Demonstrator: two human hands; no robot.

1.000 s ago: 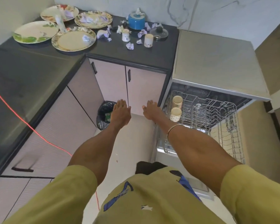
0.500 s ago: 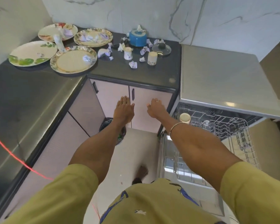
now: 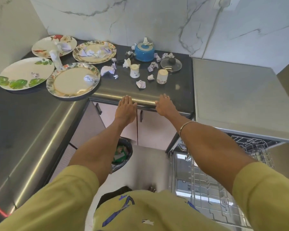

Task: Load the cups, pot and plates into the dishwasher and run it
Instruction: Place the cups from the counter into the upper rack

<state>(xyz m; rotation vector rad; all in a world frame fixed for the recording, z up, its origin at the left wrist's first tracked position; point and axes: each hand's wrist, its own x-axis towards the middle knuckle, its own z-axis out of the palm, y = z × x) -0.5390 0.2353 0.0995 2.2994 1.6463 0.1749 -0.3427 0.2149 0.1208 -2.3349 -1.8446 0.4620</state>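
My left hand (image 3: 125, 109) and my right hand (image 3: 164, 105) reach forward, flat and empty, with fingertips at the front edge of the black counter (image 3: 157, 90). Beyond them stand two cups: one with paper in it (image 3: 134, 71) and a cream cup upside down (image 3: 162, 76). A blue pot (image 3: 144, 50) with paper on top sits at the back, its glass lid (image 3: 171, 64) beside it. Several floral plates lie at the left, the nearest (image 3: 73, 79) close to the counter corner. The dishwasher (image 3: 240, 97) is open at the right with its wire rack (image 3: 207, 185) pulled out.
Crumpled paper scraps (image 3: 140, 84) litter the counter and the plates. A white bottle (image 3: 56, 57) stands among the plates. A bin with a black liner (image 3: 122, 154) sits on the floor below the cupboard doors (image 3: 153, 129). A red line crosses the counter at lower left.
Both hands have risen from beside the dishwasher rack up to the counter's front edge. The view has tilted up, so the two cups in the rack are no longer seen.
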